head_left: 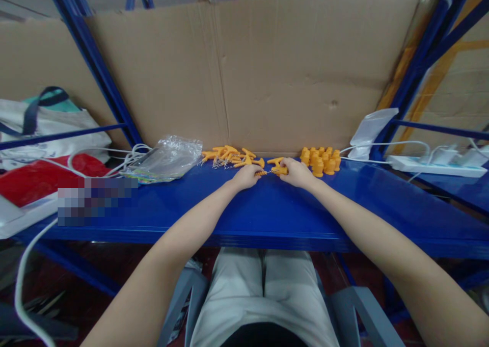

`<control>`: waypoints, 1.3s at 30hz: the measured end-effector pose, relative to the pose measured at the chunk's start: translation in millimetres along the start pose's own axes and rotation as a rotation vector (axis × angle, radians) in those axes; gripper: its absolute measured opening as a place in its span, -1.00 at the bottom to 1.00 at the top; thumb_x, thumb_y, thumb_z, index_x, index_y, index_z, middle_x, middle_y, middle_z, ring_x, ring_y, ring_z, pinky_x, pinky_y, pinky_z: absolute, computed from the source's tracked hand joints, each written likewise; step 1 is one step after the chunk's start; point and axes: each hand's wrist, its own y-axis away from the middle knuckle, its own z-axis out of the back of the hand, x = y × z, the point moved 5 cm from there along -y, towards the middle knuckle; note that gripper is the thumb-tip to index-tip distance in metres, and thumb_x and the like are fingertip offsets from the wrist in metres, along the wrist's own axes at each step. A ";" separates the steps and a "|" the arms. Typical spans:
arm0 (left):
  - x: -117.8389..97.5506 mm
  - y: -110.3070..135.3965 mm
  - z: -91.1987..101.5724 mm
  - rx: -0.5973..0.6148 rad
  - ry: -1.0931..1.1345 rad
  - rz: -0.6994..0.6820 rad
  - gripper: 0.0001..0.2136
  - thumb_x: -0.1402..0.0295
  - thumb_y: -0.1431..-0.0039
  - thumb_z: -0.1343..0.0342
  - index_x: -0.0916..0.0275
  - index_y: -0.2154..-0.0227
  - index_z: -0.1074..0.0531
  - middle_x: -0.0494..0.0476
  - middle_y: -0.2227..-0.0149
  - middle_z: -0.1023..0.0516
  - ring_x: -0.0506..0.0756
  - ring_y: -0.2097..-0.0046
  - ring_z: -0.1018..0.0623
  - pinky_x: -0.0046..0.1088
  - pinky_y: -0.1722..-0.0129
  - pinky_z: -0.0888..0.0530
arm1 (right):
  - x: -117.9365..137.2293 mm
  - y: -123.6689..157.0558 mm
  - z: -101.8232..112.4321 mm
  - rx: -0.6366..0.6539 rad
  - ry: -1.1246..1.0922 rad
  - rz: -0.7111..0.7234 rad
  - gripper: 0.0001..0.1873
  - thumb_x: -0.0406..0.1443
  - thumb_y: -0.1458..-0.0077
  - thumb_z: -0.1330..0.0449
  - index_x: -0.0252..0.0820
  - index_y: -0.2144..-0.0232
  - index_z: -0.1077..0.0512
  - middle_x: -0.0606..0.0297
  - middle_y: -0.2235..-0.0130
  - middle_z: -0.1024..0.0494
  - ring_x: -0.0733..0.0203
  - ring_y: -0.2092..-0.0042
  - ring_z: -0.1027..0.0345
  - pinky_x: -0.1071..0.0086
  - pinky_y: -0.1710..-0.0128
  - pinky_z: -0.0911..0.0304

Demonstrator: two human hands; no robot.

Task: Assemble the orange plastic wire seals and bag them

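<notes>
Over the blue table top, my two hands are close together. My left hand (246, 178) is closed on a small orange ridged piece (261, 173), mostly covered by the fingers. My right hand (297, 172) pinches the orange handle of a corkscrew (279, 170); a thin metal spiral shows between the hands. Just behind them lies another orange handle (274, 161), partly hidden. Left of the hands is a loose pile of orange corkscrews (229, 154) with metal spirals. To the right, several orange bell-shaped plastic pieces (318, 164) stand upright in a cluster.
A clear plastic bag (168, 158) and white cables (133, 153) lie at the left, near a red bag (76, 168). A white power strip (435, 166) is at the right. Cardboard (275, 77) walls off the back of the blue table (267, 214), between blue metal posts.
</notes>
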 end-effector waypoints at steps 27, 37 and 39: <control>-6.1 3.2 9.3 -0.047 -0.089 -0.029 -0.78 0.54 -0.13 -0.09 0.27 0.21 -0.57 0.19 0.13 -0.65 0.20 0.04 -0.59 -0.25 -0.01 -0.48 | -10.5 -8.5 -6.5 -0.132 -0.206 0.325 -0.71 -0.38 -0.06 -0.21 -0.14 0.12 -0.49 0.14 0.04 -0.59 0.04 0.05 -0.49 0.19 0.05 -0.35; -13.2 1.9 14.3 -0.137 -0.133 -0.124 -0.82 0.52 -0.16 -0.08 0.26 0.25 -0.55 0.20 0.15 -0.63 0.19 0.04 -0.56 -0.18 -0.04 -0.45 | -5.9 -6.5 -6.8 -0.112 -0.228 0.385 -0.65 -0.35 -0.13 -0.20 -0.14 0.01 -0.49 0.12 -0.05 -0.55 0.04 -0.07 -0.44 0.11 -0.09 -0.33; -12.9 2.4 15.0 -0.152 -0.150 -0.122 -0.82 0.52 -0.17 -0.09 0.25 0.23 -0.55 0.20 0.13 -0.63 0.19 0.03 -0.56 -0.17 -0.05 -0.44 | -5.2 -6.0 -6.9 -0.112 -0.232 0.402 -0.65 -0.35 -0.14 -0.19 -0.11 0.00 -0.48 0.14 -0.07 -0.54 0.05 -0.08 -0.44 0.10 -0.12 -0.31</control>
